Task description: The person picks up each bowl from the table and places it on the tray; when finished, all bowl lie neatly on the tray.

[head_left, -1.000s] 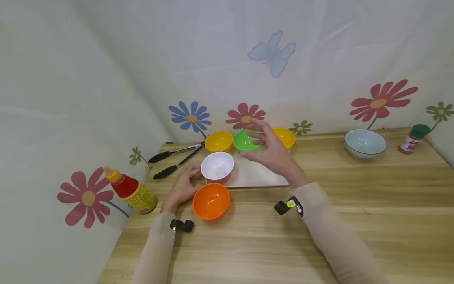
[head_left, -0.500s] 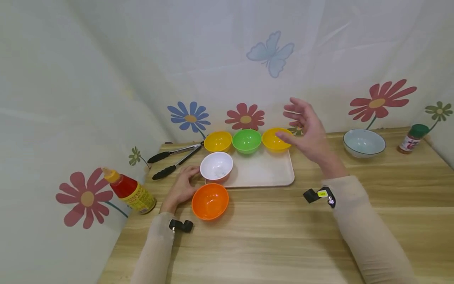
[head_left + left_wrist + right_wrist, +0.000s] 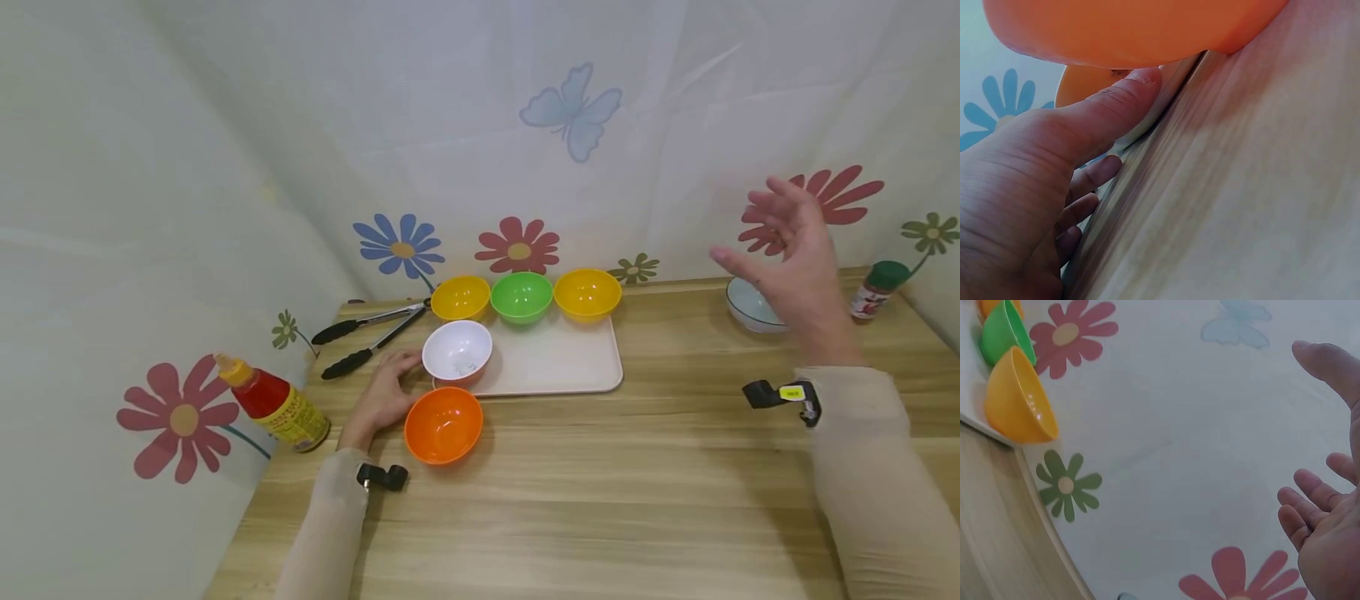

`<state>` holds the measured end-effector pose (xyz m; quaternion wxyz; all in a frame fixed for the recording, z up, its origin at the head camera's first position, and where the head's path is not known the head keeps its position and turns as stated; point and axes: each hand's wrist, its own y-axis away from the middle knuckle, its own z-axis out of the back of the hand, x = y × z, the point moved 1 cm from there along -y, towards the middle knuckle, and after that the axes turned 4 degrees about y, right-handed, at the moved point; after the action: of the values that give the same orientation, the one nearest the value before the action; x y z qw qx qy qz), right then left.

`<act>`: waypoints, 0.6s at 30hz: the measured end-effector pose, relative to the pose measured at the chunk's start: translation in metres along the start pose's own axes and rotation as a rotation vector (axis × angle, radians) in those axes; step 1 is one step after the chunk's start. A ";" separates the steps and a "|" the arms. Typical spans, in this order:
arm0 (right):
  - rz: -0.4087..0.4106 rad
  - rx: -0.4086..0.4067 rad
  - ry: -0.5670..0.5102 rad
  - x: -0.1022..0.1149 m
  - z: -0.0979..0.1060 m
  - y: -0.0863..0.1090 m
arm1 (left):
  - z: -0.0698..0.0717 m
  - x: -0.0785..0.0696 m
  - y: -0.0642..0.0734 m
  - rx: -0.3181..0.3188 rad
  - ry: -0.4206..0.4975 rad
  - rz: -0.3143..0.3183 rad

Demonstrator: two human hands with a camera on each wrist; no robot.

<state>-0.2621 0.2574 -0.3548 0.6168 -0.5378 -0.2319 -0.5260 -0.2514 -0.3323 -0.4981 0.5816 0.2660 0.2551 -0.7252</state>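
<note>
My left hand [image 3: 381, 400] rests low on the table beside the white bowl [image 3: 457, 350], fingers loosely bent and holding nothing. In the left wrist view its thumb [image 3: 1129, 94] lies just under the orange bowl [image 3: 1135, 31], by the tray's edge. My right hand [image 3: 802, 267] is raised with fingers spread, overlapping the pale blue bowl [image 3: 750, 310] in the head view. Nothing is between its fingers in the right wrist view. A yellow bowl [image 3: 461, 298], a green bowl [image 3: 522, 297] and another yellow bowl [image 3: 587, 295] line the back of the white tray [image 3: 555, 367].
Black-handled tongs [image 3: 375, 333] lie open left of the bowls. A red sauce bottle [image 3: 277, 404] with a yellow cap leans in view at the left. A green-capped jar [image 3: 876, 292] stands at the far right. A flowered cloth wall [image 3: 675, 125] backs the wooden table [image 3: 600, 483].
My right hand has moved right and up, from over the green bowl, past the right yellow bowl, to over the pale blue bowl. The left hand has stayed in place.
</note>
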 end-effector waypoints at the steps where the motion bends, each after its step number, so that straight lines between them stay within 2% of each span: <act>1: -0.025 -0.009 0.006 -0.003 0.007 0.001 | 0.000 0.000 0.000 0.000 0.004 -0.002; 4: -0.070 -0.035 0.035 -0.011 0.025 0.004 | 0.000 -0.001 0.000 -0.005 0.010 -0.009; 8: -0.112 -0.052 0.068 -0.025 0.040 0.008 | 0.001 -0.003 0.000 -0.013 0.003 -0.014; 14: -0.163 -0.014 0.083 -0.052 0.050 0.011 | 0.001 -0.003 -0.001 -0.012 -0.015 -0.031; 18: -0.234 0.018 0.129 -0.076 0.052 0.014 | 0.000 -0.001 0.000 -0.011 -0.004 -0.032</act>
<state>-0.2609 0.3327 -0.4093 0.5697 -0.4665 -0.2575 -0.6257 -0.2513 -0.3321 -0.4974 0.5720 0.2571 0.2622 -0.7335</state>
